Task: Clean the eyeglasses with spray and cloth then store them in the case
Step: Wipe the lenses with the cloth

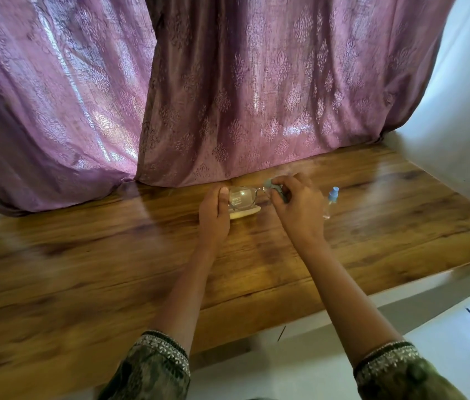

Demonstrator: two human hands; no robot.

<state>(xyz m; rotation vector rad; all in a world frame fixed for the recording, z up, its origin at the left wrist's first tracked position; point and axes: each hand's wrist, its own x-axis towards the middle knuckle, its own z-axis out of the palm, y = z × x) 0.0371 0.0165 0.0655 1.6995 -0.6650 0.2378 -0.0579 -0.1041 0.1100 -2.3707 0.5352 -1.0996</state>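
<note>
- No text, brand, number or sign could be read for certain.
- A pale patch on the lens of the eyeglasses (241, 199) resembled fine print, too blurred to read.
- The spray bottle (330, 202) showed no legible label.

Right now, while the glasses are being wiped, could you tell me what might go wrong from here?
1. The left hand grips the eyeglasses at one end only, while the right hand rubs the cloth at the other. Hard rubbing might twist the frame.
2. The spray bottle sits close beside the right hand, so a sideways move could knock it.
</note>
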